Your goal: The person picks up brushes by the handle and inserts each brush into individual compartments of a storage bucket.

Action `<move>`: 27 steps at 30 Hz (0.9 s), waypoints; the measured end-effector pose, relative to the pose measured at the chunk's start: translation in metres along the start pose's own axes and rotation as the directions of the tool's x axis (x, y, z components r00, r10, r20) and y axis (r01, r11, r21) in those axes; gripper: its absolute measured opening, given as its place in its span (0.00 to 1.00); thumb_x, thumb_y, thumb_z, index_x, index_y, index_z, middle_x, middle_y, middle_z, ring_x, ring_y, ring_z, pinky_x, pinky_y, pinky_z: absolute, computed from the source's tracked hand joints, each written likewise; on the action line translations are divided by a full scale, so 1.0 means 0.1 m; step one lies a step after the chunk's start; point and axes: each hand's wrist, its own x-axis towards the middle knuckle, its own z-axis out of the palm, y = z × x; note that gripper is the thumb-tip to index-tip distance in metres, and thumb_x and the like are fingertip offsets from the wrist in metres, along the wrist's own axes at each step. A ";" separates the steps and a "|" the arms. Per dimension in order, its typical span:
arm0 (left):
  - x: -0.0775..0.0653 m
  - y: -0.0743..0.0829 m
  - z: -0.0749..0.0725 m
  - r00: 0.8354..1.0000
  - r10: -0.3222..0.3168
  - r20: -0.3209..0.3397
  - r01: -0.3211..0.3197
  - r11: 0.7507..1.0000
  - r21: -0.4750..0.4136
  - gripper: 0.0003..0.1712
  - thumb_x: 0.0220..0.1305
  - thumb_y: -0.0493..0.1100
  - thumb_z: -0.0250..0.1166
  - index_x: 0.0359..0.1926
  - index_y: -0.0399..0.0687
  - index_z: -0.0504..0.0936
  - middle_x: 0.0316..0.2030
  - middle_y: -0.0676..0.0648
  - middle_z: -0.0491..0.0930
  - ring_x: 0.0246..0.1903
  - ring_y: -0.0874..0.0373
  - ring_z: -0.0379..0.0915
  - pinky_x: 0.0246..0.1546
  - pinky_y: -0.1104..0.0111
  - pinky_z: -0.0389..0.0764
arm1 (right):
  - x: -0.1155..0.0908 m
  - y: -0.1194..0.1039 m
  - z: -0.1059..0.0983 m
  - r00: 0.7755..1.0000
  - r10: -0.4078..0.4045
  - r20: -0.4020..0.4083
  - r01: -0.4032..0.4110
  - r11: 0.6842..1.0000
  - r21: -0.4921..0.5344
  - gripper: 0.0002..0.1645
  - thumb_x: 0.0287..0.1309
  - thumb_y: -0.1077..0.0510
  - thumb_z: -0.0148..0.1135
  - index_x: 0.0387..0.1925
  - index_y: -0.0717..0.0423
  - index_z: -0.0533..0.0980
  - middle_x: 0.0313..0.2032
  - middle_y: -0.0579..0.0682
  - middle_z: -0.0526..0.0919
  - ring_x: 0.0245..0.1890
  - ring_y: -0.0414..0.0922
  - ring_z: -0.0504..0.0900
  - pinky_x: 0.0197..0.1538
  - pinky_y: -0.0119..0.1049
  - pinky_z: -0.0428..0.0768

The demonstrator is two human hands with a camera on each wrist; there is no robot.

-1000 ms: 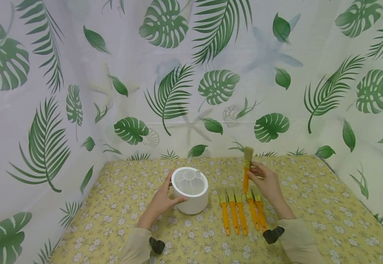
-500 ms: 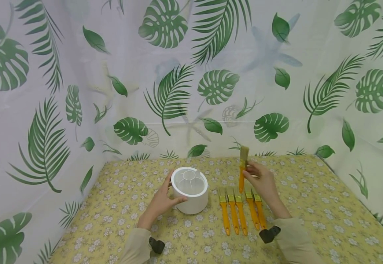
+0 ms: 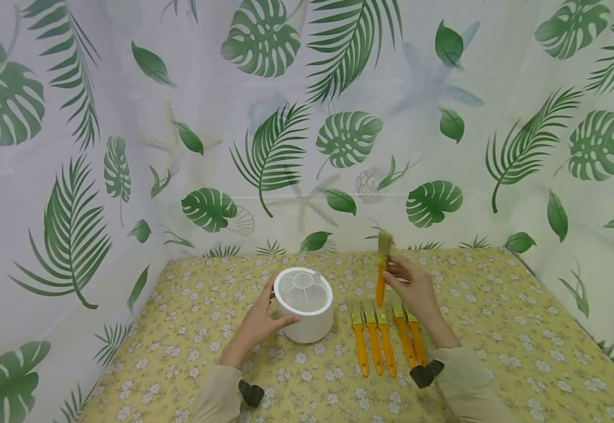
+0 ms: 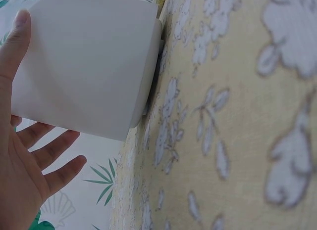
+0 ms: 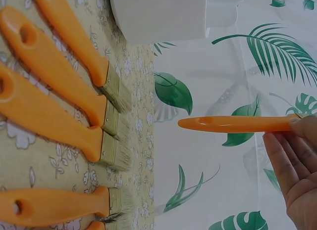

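Paintbrush (image 3: 381, 288) with an orange handle and pale bristles is pinched between the thumb and fingers of your right hand (image 3: 413, 289), nearly upright, bristles up. You hold it raised above the counter (image 3: 296, 388), near the five other brushes, and in the right wrist view the end of its handle is apart from the surface. Your left hand (image 3: 256, 322) grips the white container (image 3: 312, 329) at its side, thumb on the near wall and fingers round the far side. That container stands on the counter to the left of the brushes, its round top showing a translucent disc (image 3: 313, 298) with an inner ring and spokes. To its right you have three brushes (image 3: 373, 346) lying close together, then a gap, then two brushes (image 3: 405, 339), all with bristles away from you and handles towards you. Yellow flowered cloth covers the counter; behind it hangs a white backdrop (image 3: 338, 70) printed with green leaves. Each of your sleeves (image 3: 215, 393) has a small black device (image 3: 251, 393) at the cuff.
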 end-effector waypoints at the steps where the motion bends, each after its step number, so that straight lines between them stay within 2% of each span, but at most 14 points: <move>1: 0.00 0.00 0.00 1.000 0.005 0.000 -0.005 1.000 0.001 0.63 0.41 0.68 0.70 0.69 0.80 0.34 0.68 0.51 0.57 0.65 0.49 0.58 0.57 0.38 0.62 | 0.00 0.00 0.01 1.000 -0.001 0.002 0.001 1.000 0.002 0.22 0.59 0.63 0.60 0.55 0.65 0.73 0.42 0.63 0.82 0.42 0.56 0.82 0.40 0.40 0.83; 11: -0.01 0.03 -0.01 1.000 0.023 -0.004 -0.023 1.000 0.012 0.63 0.42 0.66 0.70 0.70 0.78 0.35 0.68 0.49 0.58 0.64 0.48 0.59 0.57 0.38 0.62 | 0.04 -0.05 0.07 0.999 -0.043 -0.003 0.043 0.999 0.032 0.20 0.57 0.68 0.60 0.52 0.70 0.73 0.40 0.66 0.82 0.40 0.59 0.82 0.38 0.44 0.83; 19: -0.01 0.02 -0.01 1.000 0.028 -0.007 -0.028 1.000 0.010 0.63 0.42 0.66 0.70 0.70 0.78 0.34 0.68 0.50 0.56 0.64 0.48 0.59 0.58 0.38 0.61 | 0.05 -0.08 0.09 0.998 -0.059 -0.009 0.060 0.998 0.033 0.21 0.57 0.64 0.61 0.52 0.66 0.74 0.40 0.63 0.82 0.40 0.55 0.83 0.37 0.39 0.83; 27: 0.00 -0.01 0.01 1.000 0.028 -0.005 -0.028 1.000 -0.008 0.63 0.42 0.65 0.70 0.70 0.79 0.35 0.68 0.52 0.56 0.64 0.49 0.59 0.58 0.37 0.61 | 0.05 -0.13 0.16 0.997 -0.073 -0.005 0.074 0.994 0.081 0.21 0.57 0.65 0.61 0.53 0.66 0.73 0.42 0.62 0.81 0.41 0.55 0.82 0.37 0.27 0.82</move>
